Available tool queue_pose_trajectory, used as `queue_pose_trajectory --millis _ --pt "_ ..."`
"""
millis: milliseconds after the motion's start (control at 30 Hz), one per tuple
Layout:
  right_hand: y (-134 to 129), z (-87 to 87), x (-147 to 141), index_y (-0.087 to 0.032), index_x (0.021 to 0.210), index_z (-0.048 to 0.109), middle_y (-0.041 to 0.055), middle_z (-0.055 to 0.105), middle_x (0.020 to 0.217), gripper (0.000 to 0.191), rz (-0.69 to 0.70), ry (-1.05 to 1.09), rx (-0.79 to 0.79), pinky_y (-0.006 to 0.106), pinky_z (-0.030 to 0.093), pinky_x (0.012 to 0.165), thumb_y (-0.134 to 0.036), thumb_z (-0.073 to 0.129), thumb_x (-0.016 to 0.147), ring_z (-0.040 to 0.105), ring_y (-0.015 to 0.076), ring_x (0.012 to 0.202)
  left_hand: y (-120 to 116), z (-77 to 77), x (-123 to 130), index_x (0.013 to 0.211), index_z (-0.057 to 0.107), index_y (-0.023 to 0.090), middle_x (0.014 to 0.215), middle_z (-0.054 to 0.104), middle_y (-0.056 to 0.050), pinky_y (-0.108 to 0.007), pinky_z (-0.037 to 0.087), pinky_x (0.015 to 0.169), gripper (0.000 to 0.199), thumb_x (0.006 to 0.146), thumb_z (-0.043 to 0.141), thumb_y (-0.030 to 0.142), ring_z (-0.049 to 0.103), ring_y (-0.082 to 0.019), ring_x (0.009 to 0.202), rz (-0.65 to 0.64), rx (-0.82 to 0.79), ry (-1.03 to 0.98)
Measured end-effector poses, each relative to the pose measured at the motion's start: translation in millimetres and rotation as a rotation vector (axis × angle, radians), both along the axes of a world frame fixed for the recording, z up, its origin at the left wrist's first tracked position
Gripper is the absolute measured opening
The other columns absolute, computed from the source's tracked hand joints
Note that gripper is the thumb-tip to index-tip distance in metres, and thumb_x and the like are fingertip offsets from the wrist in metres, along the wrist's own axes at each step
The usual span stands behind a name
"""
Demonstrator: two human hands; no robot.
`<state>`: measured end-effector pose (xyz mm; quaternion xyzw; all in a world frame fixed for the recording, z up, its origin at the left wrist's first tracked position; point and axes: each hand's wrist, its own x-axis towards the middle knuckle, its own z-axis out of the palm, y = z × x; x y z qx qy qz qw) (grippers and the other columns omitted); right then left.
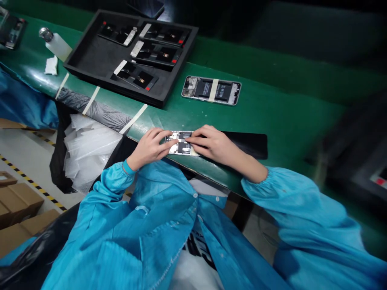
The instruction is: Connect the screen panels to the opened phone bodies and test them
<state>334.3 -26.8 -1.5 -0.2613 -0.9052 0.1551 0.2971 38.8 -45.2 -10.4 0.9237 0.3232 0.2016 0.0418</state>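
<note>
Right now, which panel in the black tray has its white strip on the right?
The upper-left panel: white strip right, red mark left; the other three are reversed.

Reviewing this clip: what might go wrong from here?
1. The opened phone lies close to the front edge of the green table, so a nudge might push it over.
2. Bare fingers of the left hand and right hand are at its exposed internals, which could get smudged or scratched.
3. The right forearm crosses the flat black panel and might drag it.
</note>
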Motion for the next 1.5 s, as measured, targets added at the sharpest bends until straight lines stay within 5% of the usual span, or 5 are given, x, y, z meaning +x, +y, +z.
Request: queue_pose_trajectory --millis 200,800,1033,1500 --pt "0.8 1.8 -1.0 -0.015 0.120 0.078 0.0125 0.072 0.101 0.028 0.007 -0.006 -0.019 0.041 0.055 0.082 -0.029 0.056 0.109 0.064 0.0247 0.093 13.1 0.3 -4.1 0.140 0.063 0.028 0.148 0.062 -0.012 -0.066 0.046 0.120 0.043 0.100 0.065 0.043 0.060 -0.030 0.128 -0.129 0.039 -0.017" --pt "-0.4 -2.1 -2.1 -0.017 0.118 0.079 0.0114 0.071 0.101 0.027 -0.020 0.020 -0.027 0.041 0.053 0.083 -0.029 0.057 0.108 0.063 0.0244 0.093 13.4 -3.6 -1.0 0.139 0.064 0.026 0.129 0.071 -0.011 -0.060 0.054 0.115 0.046 0.097 0.069 0.045 0.068 -0.027 0.121 -0.119 0.137 -0.121" --pt "-1.7 -0.4 -1.9 -0.016 0.117 0.078 0.0119 0.072 0.100 0.029 -0.032 0.004 -0.030 0.041 0.054 0.082 -0.029 0.054 0.109 0.064 0.0245 0.092 17.1 -2.8 -4.8 0.139 0.066 0.034 0.148 0.063 -0.009 -0.063 0.049 0.118 0.041 0.100 0.067 0.047 0.063 -0.028 0.126 -0.112 0.013 -0.011" --pt "-1.5 0.5 -0.9 -0.020 0.119 0.079 0.0123 0.072 0.103 0.028 -0.038 -0.001 -0.121 0.044 0.054 0.083 -0.030 0.056 0.107 0.064 0.0264 0.094 16.6 0.5 -3.6 0.137 0.069 0.028 0.135 0.069 -0.011 -0.062 0.048 0.121 0.047 0.099 0.066 0.055 0.067 -0.027 0.124 -0.070 -0.114 -0.084"
